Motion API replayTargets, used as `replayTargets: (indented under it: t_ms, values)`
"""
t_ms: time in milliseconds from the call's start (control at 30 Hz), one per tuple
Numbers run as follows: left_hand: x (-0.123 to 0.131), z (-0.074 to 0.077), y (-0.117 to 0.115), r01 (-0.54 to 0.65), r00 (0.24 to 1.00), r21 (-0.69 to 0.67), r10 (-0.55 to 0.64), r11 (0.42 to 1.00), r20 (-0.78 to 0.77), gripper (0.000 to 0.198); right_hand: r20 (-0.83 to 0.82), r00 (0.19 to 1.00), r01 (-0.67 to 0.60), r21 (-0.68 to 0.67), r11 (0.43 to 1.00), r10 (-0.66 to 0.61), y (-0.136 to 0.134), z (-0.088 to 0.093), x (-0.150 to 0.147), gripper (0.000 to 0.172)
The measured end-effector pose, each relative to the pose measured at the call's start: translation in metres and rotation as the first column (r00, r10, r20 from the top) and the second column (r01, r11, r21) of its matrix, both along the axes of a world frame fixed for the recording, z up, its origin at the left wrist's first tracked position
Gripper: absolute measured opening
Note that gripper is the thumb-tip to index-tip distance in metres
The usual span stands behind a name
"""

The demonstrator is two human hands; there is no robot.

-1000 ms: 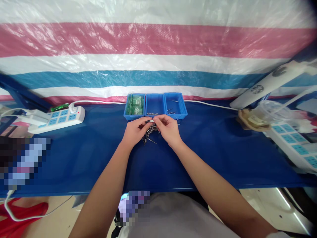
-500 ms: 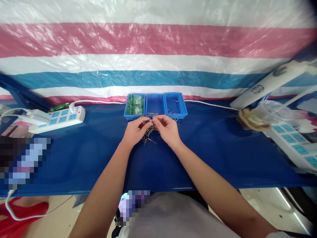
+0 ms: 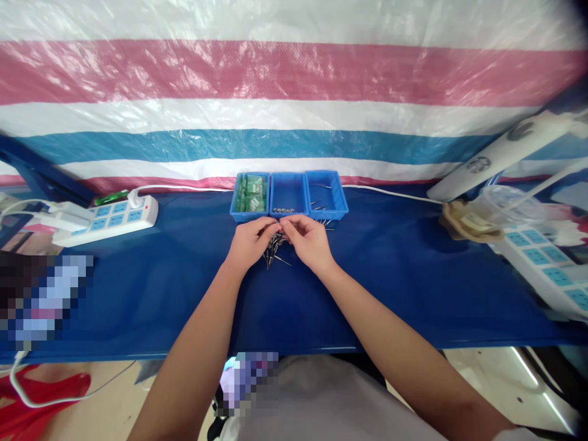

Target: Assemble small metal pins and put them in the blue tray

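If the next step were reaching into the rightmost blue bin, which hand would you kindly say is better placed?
Probably the right hand: it sits nearer the rightmost bin, while the left hand is in front of the leftmost bin.

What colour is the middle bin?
The middle bin is blue, best seen in the head view.

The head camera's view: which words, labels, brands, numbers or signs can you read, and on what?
No legible words or numbers.
Round dark emblems on the white column: too blurred.
Pale patch on the brown wrapper: too blurred.
Green packets: any print too small.
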State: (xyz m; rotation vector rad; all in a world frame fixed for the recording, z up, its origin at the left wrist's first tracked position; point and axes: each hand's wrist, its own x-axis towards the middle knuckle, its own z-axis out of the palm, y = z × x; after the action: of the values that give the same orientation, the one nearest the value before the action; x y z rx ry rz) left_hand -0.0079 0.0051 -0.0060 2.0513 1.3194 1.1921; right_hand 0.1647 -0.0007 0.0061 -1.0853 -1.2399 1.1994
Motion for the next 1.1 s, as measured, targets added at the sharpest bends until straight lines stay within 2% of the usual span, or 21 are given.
replayTargets:
  t_ms: [233,367,633,767,900,1100]
  values:
    - [0.0063,0.0007,-0.0017,-0.029,0.996,0.01,0.028,1.0,0.085,0.028,-0.017,0.999,0.031,-0.015,0.999,-0.031,0.003,-0.0017,0.0011,0.035]
    - [0.0069,-0.0004,-0.0015,-0.025,0.997,0.018,0.023,1.0,0.076,0.02,0.0,1.0,0.028,-0.02,0.999,-0.028,0.003,-0.0018,0.0014,0.036]
    - [0.0014,0.0009,-0.0018,-0.002,0.998,-0.045,0.004,0.999,0.059,0.028,-0.007,1.0,-0.003,-0.008,1.0,0.003,0.0008,-0.0012,-0.0009,0.038]
    - [0.0042,0.0033,-0.0032,0.008,0.996,-0.002,-0.008,1.0,0.089,0.029,-0.017,1.0,0.02,-0.034,0.999,-0.021,0.0028,-0.001,0.0,0.039]
    - [0.0059,0.0025,-0.0025,0.02,0.996,0.019,-0.021,1.0,0.088,0.021,-0.009,0.999,0.042,-0.069,0.997,-0.043,0.0045,-0.001,0.0017,0.041]
    - [0.0019,-0.0012,0.0,0.043,0.997,-0.008,-0.042,0.999,0.06,0.022,0.004,1.0,0.024,-0.001,1.0,-0.024,0.0024,0.0,0.0017,0.037]
